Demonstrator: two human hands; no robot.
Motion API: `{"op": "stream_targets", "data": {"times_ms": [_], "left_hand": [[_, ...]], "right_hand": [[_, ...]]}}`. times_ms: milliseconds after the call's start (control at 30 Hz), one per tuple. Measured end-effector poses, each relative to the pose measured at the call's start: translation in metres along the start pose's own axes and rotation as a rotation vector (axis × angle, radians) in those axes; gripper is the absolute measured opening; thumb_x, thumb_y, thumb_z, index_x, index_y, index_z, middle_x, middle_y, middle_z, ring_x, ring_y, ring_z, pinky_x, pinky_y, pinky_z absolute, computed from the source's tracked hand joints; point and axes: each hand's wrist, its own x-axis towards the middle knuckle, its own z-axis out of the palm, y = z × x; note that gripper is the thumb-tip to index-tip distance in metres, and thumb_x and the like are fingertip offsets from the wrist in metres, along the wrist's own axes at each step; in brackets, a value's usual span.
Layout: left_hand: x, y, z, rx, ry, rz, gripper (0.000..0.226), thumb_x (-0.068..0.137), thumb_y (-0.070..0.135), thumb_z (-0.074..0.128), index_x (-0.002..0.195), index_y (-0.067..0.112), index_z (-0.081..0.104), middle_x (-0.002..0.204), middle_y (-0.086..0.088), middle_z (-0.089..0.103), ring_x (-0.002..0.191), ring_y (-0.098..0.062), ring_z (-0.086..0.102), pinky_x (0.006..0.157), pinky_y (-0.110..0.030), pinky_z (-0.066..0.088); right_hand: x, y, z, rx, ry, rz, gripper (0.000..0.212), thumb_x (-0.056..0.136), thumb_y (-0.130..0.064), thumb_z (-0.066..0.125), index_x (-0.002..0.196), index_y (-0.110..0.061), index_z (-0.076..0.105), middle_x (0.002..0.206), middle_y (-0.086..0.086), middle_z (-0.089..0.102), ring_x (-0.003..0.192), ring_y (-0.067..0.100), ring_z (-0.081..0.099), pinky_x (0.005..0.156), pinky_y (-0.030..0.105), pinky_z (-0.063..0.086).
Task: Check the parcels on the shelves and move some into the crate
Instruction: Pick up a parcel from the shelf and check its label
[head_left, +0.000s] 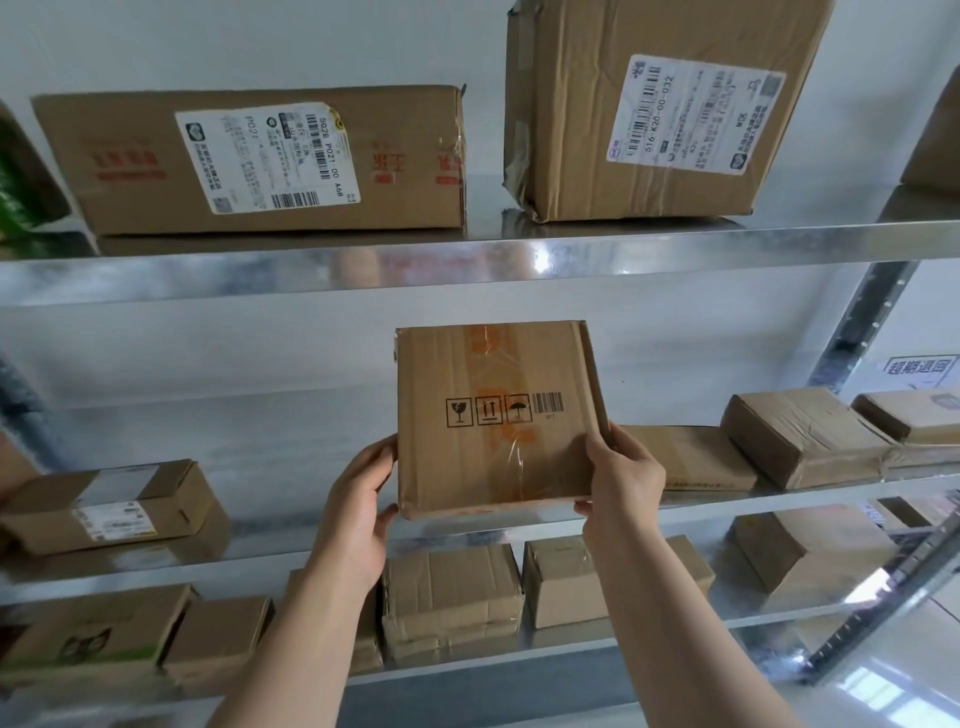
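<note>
A flat square cardboard parcel (493, 421) with handling symbols and a barcode stands upright in front of the middle shelf (260, 561). My left hand (358, 509) grips its lower left edge and my right hand (621, 483) grips its lower right corner. The face with the printed symbols is turned toward me. No crate is in view.
The top shelf (467, 265) carries a long labelled box (260, 161) and a tall labelled box (654, 109). A small labelled box (109, 506) lies at middle left, several brown parcels (800, 436) at middle right. The lower shelf holds several parcels (452, 603). A metal upright (862, 322) stands at right.
</note>
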Motion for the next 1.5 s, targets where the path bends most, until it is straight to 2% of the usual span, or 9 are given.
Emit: {"op": "stream_targets", "data": {"times_ms": [300, 433, 533, 600, 767, 967, 1100, 1200, 1500], "left_hand": [[-0.005, 0.003, 0.004, 0.089, -0.052, 0.031, 0.044, 0.101, -0.004, 0.041, 0.111, 0.027, 0.070, 0.125, 0.000, 0.070, 0.123, -0.021, 0.060, 0.114, -0.060, 0.036], [-0.008, 0.001, 0.003, 0.126, -0.102, 0.043, 0.038, 0.095, 0.008, 0.063, 0.124, 0.034, 0.065, 0.145, 0.002, 0.056, 0.139, -0.024, 0.046, 0.120, -0.059, 0.025], [-0.005, 0.000, -0.005, 0.086, -0.214, -0.056, 0.106, 0.060, 0.041, 0.091, 0.152, 0.032, 0.039, 0.159, -0.003, 0.037, 0.144, -0.026, 0.036, 0.120, -0.055, 0.019], [-0.007, 0.004, -0.004, 0.077, -0.264, -0.087, 0.126, 0.057, 0.047, 0.093, 0.159, 0.027, 0.023, 0.157, -0.006, 0.041, 0.120, -0.018, 0.054, 0.116, -0.050, 0.027], [-0.004, 0.003, -0.001, 0.082, -0.283, -0.140, 0.119, 0.060, 0.050, 0.088, 0.159, 0.024, 0.026, 0.145, -0.008, 0.058, 0.125, -0.026, 0.056, 0.118, -0.055, 0.031], [-0.001, -0.003, -0.006, 0.073, -0.201, -0.068, 0.045, 0.088, 0.039, 0.070, 0.114, 0.003, 0.068, 0.100, -0.009, 0.076, 0.098, -0.028, 0.067, 0.074, -0.036, 0.054], [-0.002, -0.003, -0.005, -0.052, -0.122, -0.101, 0.044, 0.080, 0.037, 0.074, 0.112, 0.007, 0.073, 0.103, -0.011, 0.078, 0.100, -0.028, 0.069, 0.072, -0.037, 0.055], [-0.006, 0.001, -0.001, -0.113, -0.183, -0.117, 0.066, 0.061, 0.045, 0.086, 0.113, 0.006, 0.070, 0.093, -0.010, 0.077, 0.073, -0.019, 0.073, 0.052, -0.030, 0.057], [-0.008, 0.004, 0.005, -0.185, -0.133, -0.098, 0.047, 0.075, 0.036, 0.072, 0.118, 0.016, 0.065, 0.111, -0.010, 0.073, 0.102, -0.035, 0.070, 0.070, -0.047, 0.063]], "right_hand": [[-0.007, -0.001, -0.008, 0.043, 0.052, -0.001, 0.033, 0.095, -0.020, 0.071, 0.128, -0.019, 0.070, 0.118, 0.000, 0.072, 0.111, 0.026, 0.065, 0.098, 0.054, 0.055], [-0.010, -0.004, -0.014, 0.056, 0.056, 0.014, 0.033, 0.096, -0.019, 0.070, 0.128, -0.018, 0.070, 0.116, 0.002, 0.071, 0.109, 0.027, 0.066, 0.097, 0.055, 0.056], [-0.011, -0.009, -0.019, 0.072, 0.028, 0.049, 0.032, 0.097, -0.019, 0.069, 0.129, -0.020, 0.069, 0.114, 0.001, 0.070, 0.106, 0.028, 0.065, 0.089, 0.057, 0.059], [-0.013, -0.013, -0.022, 0.068, 0.012, 0.053, 0.032, 0.097, -0.019, 0.068, 0.130, -0.020, 0.068, 0.112, 0.000, 0.068, 0.104, 0.028, 0.063, 0.087, 0.059, 0.059], [-0.016, -0.019, -0.026, 0.061, 0.008, 0.086, 0.032, 0.099, -0.019, 0.066, 0.130, -0.020, 0.067, 0.115, 0.003, 0.067, 0.109, 0.031, 0.062, 0.088, 0.060, 0.058], [-0.014, -0.019, -0.031, 0.057, 0.034, 0.132, 0.024, 0.103, -0.019, 0.058, 0.125, -0.022, 0.067, 0.117, 0.006, 0.067, 0.110, 0.034, 0.062, 0.088, 0.062, 0.057], [-0.009, -0.013, -0.035, 0.060, 0.022, 0.150, 0.021, 0.104, -0.018, 0.053, 0.119, -0.021, 0.068, 0.107, 0.009, 0.068, 0.097, 0.033, 0.064, 0.088, 0.063, 0.057], [-0.005, -0.008, -0.032, 0.046, 0.011, 0.174, 0.021, 0.104, -0.018, 0.050, 0.117, -0.022, 0.066, 0.103, 0.007, 0.064, 0.087, 0.026, 0.061, 0.089, 0.065, 0.056], [0.000, 0.000, -0.016, -0.194, -0.119, 0.117, 0.028, 0.099, -0.036, 0.048, 0.112, -0.014, 0.058, 0.111, 0.013, 0.063, 0.096, 0.026, 0.056, 0.088, 0.047, 0.044]]}}
